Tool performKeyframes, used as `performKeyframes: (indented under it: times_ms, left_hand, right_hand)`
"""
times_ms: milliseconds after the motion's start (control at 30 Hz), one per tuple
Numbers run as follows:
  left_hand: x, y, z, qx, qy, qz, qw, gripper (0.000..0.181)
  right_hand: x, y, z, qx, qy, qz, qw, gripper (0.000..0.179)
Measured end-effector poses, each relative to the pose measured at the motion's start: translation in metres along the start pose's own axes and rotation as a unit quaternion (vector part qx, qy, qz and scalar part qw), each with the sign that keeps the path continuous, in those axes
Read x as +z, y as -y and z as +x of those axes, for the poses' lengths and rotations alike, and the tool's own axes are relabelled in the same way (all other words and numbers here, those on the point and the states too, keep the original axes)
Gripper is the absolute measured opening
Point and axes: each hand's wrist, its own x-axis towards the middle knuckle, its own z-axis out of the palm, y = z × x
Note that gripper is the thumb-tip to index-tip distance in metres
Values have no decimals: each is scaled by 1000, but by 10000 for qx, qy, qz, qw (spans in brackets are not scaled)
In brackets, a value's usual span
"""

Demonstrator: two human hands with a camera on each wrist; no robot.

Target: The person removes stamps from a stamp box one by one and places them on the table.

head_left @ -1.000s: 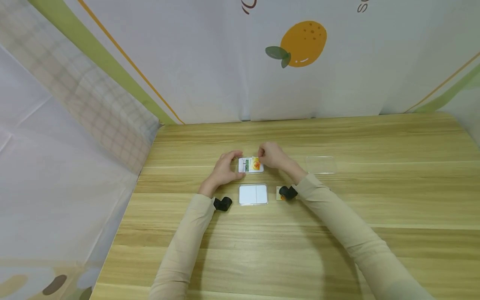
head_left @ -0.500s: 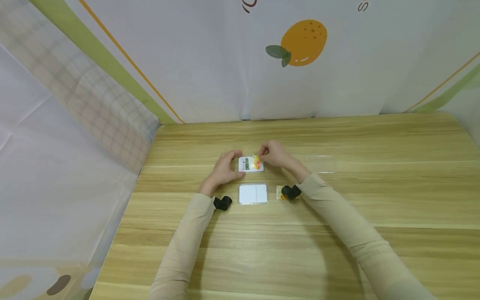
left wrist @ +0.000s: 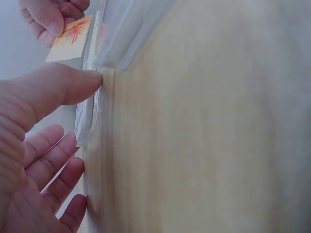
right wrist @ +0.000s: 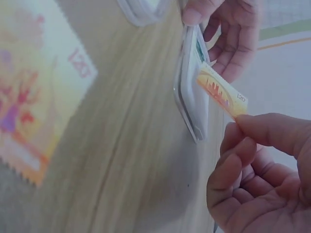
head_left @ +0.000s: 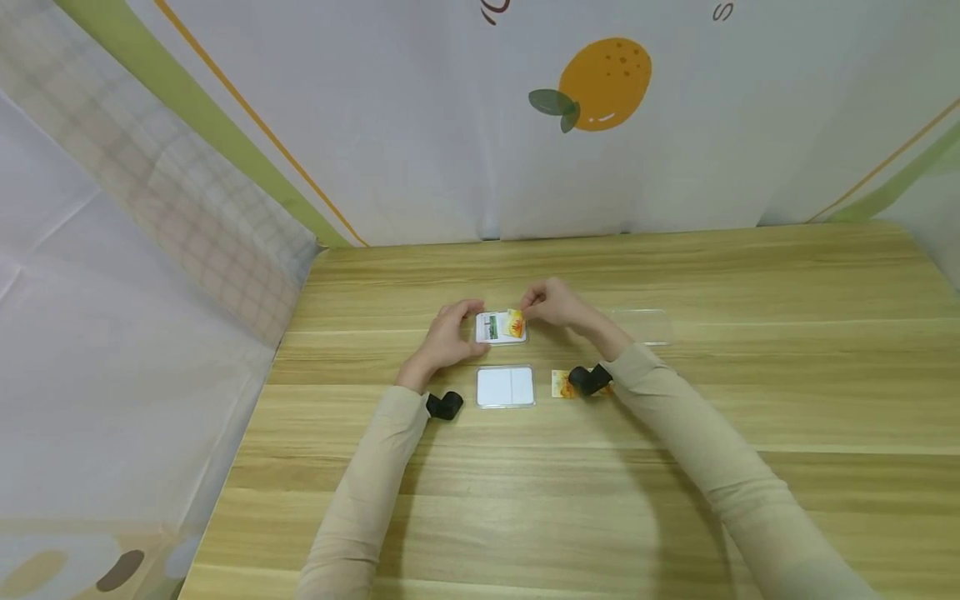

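Note:
My right hand (head_left: 558, 304) pinches a yellow-orange postage stamp (right wrist: 221, 90) between thumb and index finger by one corner. In the right wrist view the stamp is tilted, held over the right part of a small white-lined clear plastic case (right wrist: 189, 92). A second stamp with a green picture (head_left: 490, 327) lies in the case's left part. My left hand (head_left: 447, 335) holds that case flat on the table, thumb on its near edge and index finger at the far edge. Its other fingers hang loosely curled in the left wrist view.
A second clear case with a white two-part insert (head_left: 495, 387) lies nearer me. To its right are yellow-orange stamps (head_left: 561, 384), partly hidden by the black right wrist camera (head_left: 590, 381). A clear plastic cover (head_left: 647, 327) lies right of my right hand. A printed cloth (head_left: 420, 150) hangs behind the table.
My right hand has shifted slightly right and away from me. The pinched stamp has turned and tilted over the case. My left hand and the case have stayed in place.

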Motion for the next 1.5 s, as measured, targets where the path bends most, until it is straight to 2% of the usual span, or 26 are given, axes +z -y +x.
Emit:
performKeyframes:
  times_ms: [533, 800, 1200, 1500]
  left_hand:
    - [-1, -3, -2, -38, 35, 6, 10000, 71]
    - [-1, -2, -2, 4, 25, -27, 10000, 70]
    - [-1, -1, -2, 90, 8, 76, 9999, 70]
    - [-1, -2, -2, 106, 23, 55, 9999, 70]
  right_hand:
    - [-12, -7, -9, 103, 36, 195, 9998, 9]
    - [-21, -12, -13, 379, 171, 362, 9985, 14]
    - [-32, -18, -17, 659, 151, 569, 9961, 13]
    - [-40, -25, -21, 577, 198, 639, 9961, 19]
